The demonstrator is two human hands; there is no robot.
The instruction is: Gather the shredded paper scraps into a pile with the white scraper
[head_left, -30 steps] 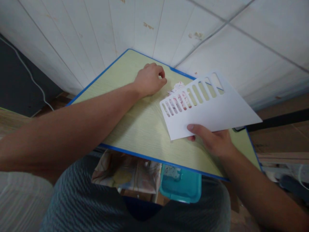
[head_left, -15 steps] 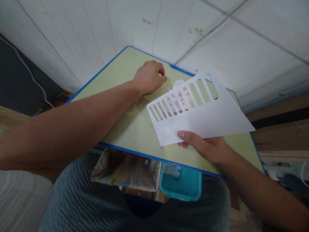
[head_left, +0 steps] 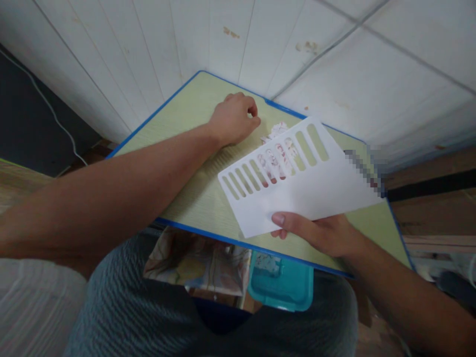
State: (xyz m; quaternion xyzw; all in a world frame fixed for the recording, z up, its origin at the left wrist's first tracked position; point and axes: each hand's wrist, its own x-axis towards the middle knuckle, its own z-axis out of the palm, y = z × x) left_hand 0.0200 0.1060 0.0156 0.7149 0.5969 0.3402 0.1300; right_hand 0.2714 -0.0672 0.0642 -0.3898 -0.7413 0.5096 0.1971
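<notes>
My right hand (head_left: 316,233) grips the lower edge of a white card (head_left: 290,198), thumb on top and fingers underneath. A row of rounded slots, growing longer toward the right, is cut through the card. It is held tilted above the table. Crumpled scraps of white paper with reddish marks (head_left: 277,130) lie behind the card's upper edge and show through some slots. To the left of these scraps, my left hand (head_left: 234,119) rests on the tabletop with its fingers curled in and the thumb near the forefinger. Nothing shows between them; the palm is hidden.
The pale yellow table (head_left: 178,114) has a blue rim and stands against a white panelled wall (head_left: 193,39). A pixelated long dark thing (head_left: 362,168) lies near its right edge. Below the front edge are a patterned cloth bag (head_left: 201,263) and a turquoise plastic container (head_left: 284,287).
The card has dropped slightly toward me and turned a little, its left corner shifting left. A pixelated dark thing now shows behind its right side. My left hand stays curled in place.
</notes>
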